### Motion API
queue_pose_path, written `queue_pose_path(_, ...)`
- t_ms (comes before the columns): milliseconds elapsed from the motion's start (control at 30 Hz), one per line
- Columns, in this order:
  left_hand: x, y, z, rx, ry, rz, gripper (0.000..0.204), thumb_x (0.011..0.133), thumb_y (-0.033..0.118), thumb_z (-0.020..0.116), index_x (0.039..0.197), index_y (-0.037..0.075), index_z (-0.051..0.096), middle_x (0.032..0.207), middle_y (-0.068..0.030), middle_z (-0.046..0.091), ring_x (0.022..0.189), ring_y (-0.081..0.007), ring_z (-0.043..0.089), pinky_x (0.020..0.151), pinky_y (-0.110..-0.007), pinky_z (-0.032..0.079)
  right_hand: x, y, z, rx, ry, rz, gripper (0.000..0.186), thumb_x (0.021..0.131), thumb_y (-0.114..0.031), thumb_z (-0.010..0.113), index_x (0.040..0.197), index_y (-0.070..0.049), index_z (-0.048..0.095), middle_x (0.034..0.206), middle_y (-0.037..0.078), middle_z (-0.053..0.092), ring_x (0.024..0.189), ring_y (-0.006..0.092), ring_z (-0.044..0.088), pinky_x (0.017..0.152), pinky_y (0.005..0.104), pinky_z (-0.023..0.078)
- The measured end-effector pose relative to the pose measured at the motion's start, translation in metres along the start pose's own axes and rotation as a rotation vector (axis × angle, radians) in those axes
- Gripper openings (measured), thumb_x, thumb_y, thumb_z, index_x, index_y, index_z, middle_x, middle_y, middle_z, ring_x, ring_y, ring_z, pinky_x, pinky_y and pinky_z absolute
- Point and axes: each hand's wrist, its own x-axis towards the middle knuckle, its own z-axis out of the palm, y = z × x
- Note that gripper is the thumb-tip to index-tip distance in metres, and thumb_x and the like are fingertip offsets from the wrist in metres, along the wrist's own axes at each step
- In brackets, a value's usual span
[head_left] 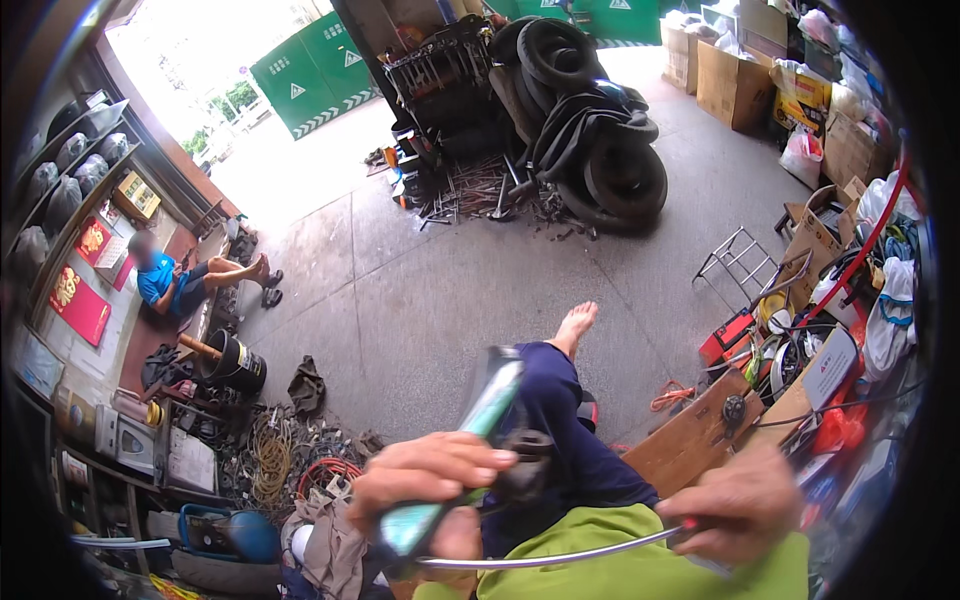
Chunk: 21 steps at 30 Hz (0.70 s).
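My left hand (425,485) is closed round a long green-and-white bar-shaped object (492,390), held slantwise over my lap and blurred at its far end. Beside my left fingertips is a dark, roundish part (525,468), too blurred to name. A thin, bowed silvery strip (550,562) runs from the near end of the bar across to my right hand (738,505). The fingers of that hand are pinched on the strip's end, where a small red spot (690,524) shows. My dark-trousered leg (560,400) and bare foot (578,322) lie beyond.
A person (165,280) sits at the left near a black bucket (238,365). Stacked tyres (610,180) and a tool rack (440,75) stand ahead. Cardboard boxes (735,85) and a wooden board (690,430) are at the right. Cords (270,455) lie at the left.
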Motion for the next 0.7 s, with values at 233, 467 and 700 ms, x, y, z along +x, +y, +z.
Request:
queue_pose_path(233, -0.081, -0.056, 0.066, -0.182, 0.163, -0.496, 0.009, 0.083, -0.006, 0.062, 0.089, -0.006, 0.056, 0.080, -0.0205, 0.067, 0.079, -0.0298, 0.072, 0.075, -0.042, 0.061, -0.019, -0.031, -0.044, -0.451, -0.129, 0.315, 0.030, 0.080, -0.027, 0.078, 0.099, -0.005, 0.071, 0.074, 0.004, 0.070, 0.058, 0.0187, 0.065, 0.059, 0.0352, 0.042)
queue_pose_path(467, -0.102, -0.084, 0.052, -0.290, 0.309, -0.578, 0.011, 0.086, 0.001, 0.059, 0.086, -0.005, 0.050, 0.073, -0.0204, 0.063, 0.069, -0.0320, 0.070, 0.072, -0.045, 0.061, 0.020, -0.020, -0.020, -0.346, -0.363, 0.418, 0.023, 0.080, -0.014, 0.076, 0.099, -0.004, 0.067, 0.074, 0.009, 0.066, 0.064, 0.0267, 0.066, 0.054, 0.0356, 0.046)
queue_pose_path(700, -0.125, -0.102, 0.028, -0.337, 0.366, -0.595, 0.012, 0.086, 0.004, 0.057, 0.090, -0.004, 0.048, 0.079, -0.0179, 0.058, 0.068, -0.0281, 0.065, 0.071, -0.046, 0.060, 0.094, 0.009, -0.021, -0.192, -0.585, 0.381, 0.017, 0.084, -0.009, 0.071, 0.098, 0.000, 0.068, 0.064, 0.014, 0.061, 0.057, 0.0317, 0.064, 0.051, 0.0383, 0.048)
